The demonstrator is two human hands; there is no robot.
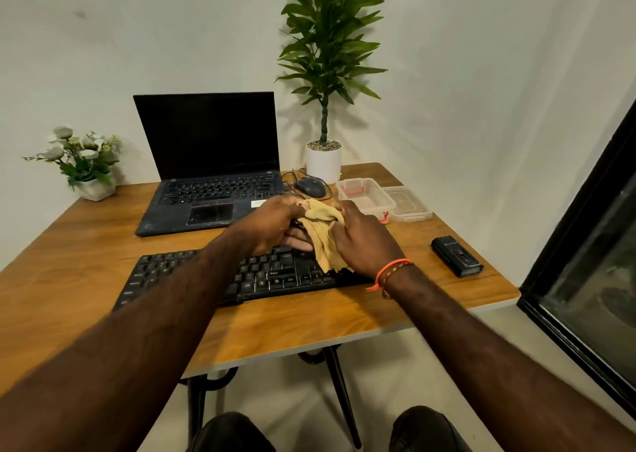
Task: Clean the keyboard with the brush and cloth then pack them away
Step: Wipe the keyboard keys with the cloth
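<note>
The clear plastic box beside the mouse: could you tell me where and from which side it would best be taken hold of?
Judging by its pose, grip the clear plastic box across its two long walls, coming down from above. It stands upright and open on the table, with its lid lying close along its right side and the mouse to its left, so a sideways approach looks cramped, while the top is free.

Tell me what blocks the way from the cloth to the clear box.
Nothing visible does. Both hands, left and right, hold the cloth above the keyboard. The box sits open just beyond to the right, its lid set beside it; only bare table lies between.
</note>
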